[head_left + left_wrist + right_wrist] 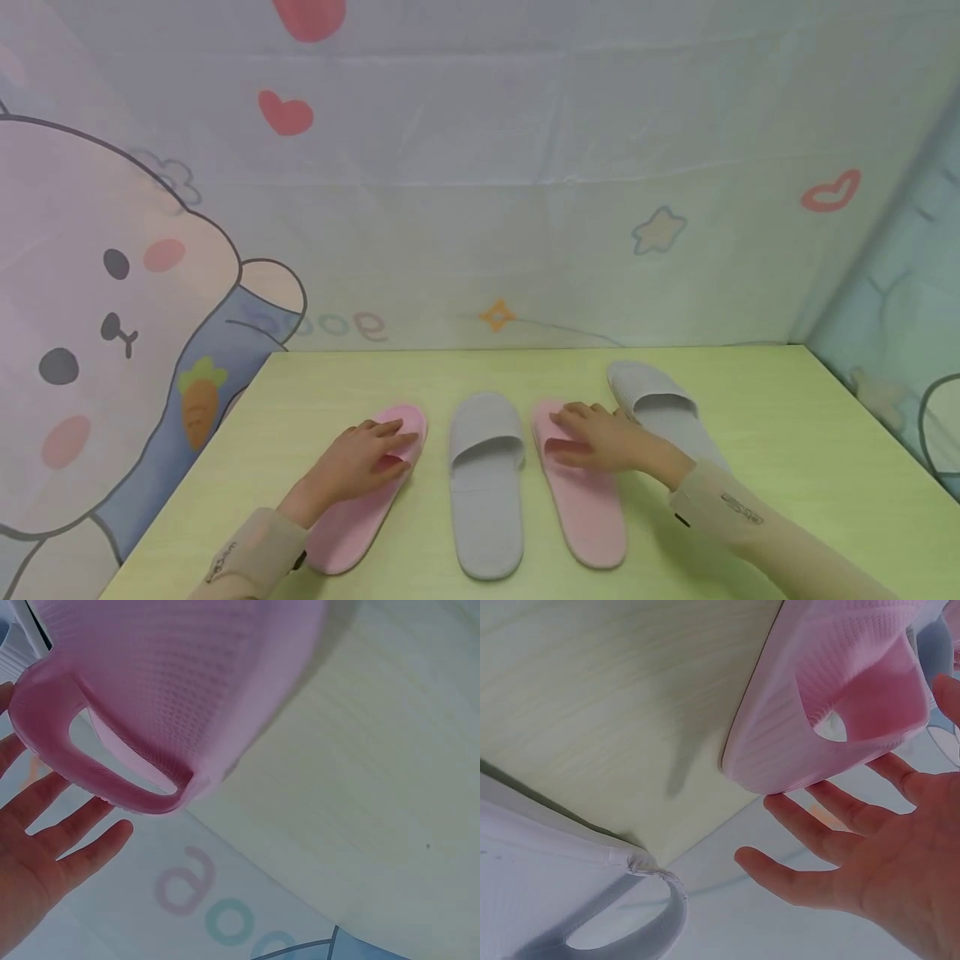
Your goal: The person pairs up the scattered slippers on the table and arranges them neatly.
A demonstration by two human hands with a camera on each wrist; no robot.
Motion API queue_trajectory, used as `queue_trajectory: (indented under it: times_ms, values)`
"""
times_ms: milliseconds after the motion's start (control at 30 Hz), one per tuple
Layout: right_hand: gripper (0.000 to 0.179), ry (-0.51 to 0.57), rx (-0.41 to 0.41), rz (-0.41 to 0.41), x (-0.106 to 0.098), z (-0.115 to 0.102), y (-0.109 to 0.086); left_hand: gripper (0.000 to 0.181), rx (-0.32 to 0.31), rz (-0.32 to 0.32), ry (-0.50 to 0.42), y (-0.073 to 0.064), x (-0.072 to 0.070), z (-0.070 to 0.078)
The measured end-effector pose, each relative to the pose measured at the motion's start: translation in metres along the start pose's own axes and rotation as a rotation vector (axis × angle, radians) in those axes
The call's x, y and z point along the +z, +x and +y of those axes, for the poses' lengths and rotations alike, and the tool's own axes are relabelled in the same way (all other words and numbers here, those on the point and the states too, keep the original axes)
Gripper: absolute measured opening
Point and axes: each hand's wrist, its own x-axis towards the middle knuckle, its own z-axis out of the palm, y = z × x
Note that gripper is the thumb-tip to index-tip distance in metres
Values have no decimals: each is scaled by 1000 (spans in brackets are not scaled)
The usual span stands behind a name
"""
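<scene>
Two pink slippers and two grey ones lie on the table. My left hand (356,462) is over the left pink slipper (347,533), its spread fingers at the strap. In the left wrist view those fingers are straight, and the fingertips meet the edge of the pink strap (142,796). Over the strap of the other pink slipper (596,527) reaches my right hand (607,442). The right wrist view has its fingers extended, with fingertips against the outside of the pink strap (780,761). Between the hands sits a grey slipper (487,533), toe pointing away.
The second grey slipper (651,382) lies angled at the right, partly behind my right forearm. The pale yellow-green table (810,467) ends at a printed cloth backdrop (480,250) along the back. Another cloth hangs at the right side.
</scene>
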Motion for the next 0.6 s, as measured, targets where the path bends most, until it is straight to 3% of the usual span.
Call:
queue_trajectory:
  times_ms: [600]
  values:
    - [63,10,-10,-65,-7,-21,-27,37,-19,-23,-10,0,-5,6]
